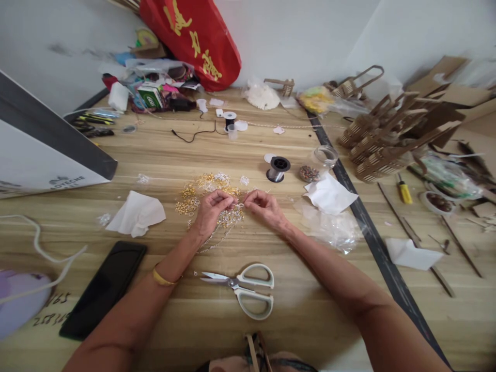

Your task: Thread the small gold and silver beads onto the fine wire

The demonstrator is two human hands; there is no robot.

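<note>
Over a pile of small gold and silver beads (188,206), my left hand (212,209) pinches thumb against fingers. Close beside it, my right hand (267,207) pinches in the same way. A tiny piece shows between the two sets of fingertips, too small to name. From under my left hand a thin beaded strand (220,241) curves along the tabletop; whether the fingers hold its end cannot be seen. White-handled scissors (242,289) lie between my forearms, blades pointing left. Behind my right hand stands a spool of thread (277,170).
A black phone (104,289) and crumpled white paper (136,214) lie left. To the right are a glass jar (326,156), plastic bags (337,230) and a dark strip (372,243) across the table (310,305). Brown slatted baskets (382,150) crowd the far right.
</note>
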